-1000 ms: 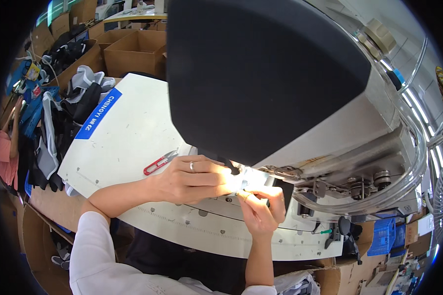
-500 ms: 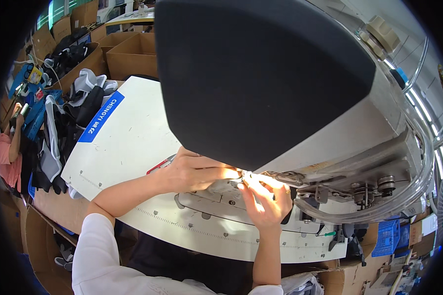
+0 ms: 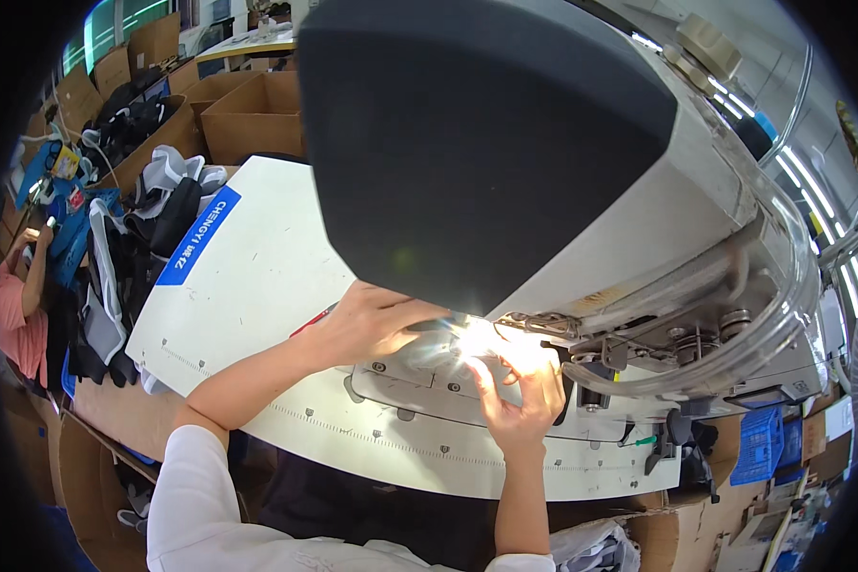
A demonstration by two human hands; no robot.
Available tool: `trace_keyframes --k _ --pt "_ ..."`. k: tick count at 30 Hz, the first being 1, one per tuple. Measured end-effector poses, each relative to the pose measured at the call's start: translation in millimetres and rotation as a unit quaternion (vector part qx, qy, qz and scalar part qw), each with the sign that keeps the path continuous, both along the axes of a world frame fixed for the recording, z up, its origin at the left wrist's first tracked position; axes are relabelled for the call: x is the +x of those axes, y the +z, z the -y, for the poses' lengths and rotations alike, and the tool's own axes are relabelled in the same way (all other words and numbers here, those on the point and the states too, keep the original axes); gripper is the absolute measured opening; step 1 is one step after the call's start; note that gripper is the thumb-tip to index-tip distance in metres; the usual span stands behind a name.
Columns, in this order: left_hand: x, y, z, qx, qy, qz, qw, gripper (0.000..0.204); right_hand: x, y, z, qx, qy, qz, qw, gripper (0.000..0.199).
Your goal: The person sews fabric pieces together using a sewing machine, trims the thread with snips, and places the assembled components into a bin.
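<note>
A sewing machine with a large black head cover [image 3: 486,162] stands over a white worktable [image 3: 248,248]. My left hand [image 3: 377,324] reaches in from the left, below the cover's lower edge, fingers stretched together toward the lit needle area. My right hand [image 3: 526,396] is on the other side of that spot, thumb and fingers bent toward each other as in a pinch. Strong glare [image 3: 481,338] hides the fingertips of both hands, so anything small between them does not show. Partly behind my left wrist lies a slim red tool [image 3: 313,320].
Black and grey fabric pieces [image 3: 114,267] are piled left of the table. Cardboard boxes [image 3: 253,119] stand behind it. A clear tube [image 3: 725,367] loops beside the machine. A blue crate [image 3: 758,446] is at the right. A co-worker in a pink top [image 3: 19,324] works at far left.
My view has shifted slightly, and the glare at the fingertips has grown. My right hand's thumb and fingers have moved a little apart from my left hand's fingertips.
</note>
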State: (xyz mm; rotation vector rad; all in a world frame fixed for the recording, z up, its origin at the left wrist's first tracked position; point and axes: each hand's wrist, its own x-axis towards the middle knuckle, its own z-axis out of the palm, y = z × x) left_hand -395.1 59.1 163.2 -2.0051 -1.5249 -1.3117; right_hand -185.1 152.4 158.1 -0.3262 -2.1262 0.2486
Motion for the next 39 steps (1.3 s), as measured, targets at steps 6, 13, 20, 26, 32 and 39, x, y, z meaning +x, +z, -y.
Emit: trace_keyframes --k 6,13,20,26,32,39 --pt "-12 -1 -4 0.021 0.120 -0.218 0.968 0.040 -11 1 30 -0.015 -0.015 -0.128 0.992 0.020" --pt "40 53 68 0.047 0.087 0.272 0.957 0.062 -50 9 90 -0.175 0.066 -0.022 0.982 0.043" --pt "17 57 117 -0.054 0.093 0.119 0.987 0.069 -37 12 99 -0.105 0.231 0.074 0.964 0.020" --pt "2 -5 159 0.107 0.266 0.431 0.856 0.030 9 -20 100 -0.143 -0.047 -0.176 0.973 0.020" --pt "26 -6 142 0.271 0.191 0.525 0.784 0.043 -35 -37 117 -0.662 0.159 -0.060 0.730 0.013" --pt "56 -3 136 0.246 0.080 0.504 0.824 0.047 -55 -26 92 -0.766 0.215 -0.243 0.555 0.013"
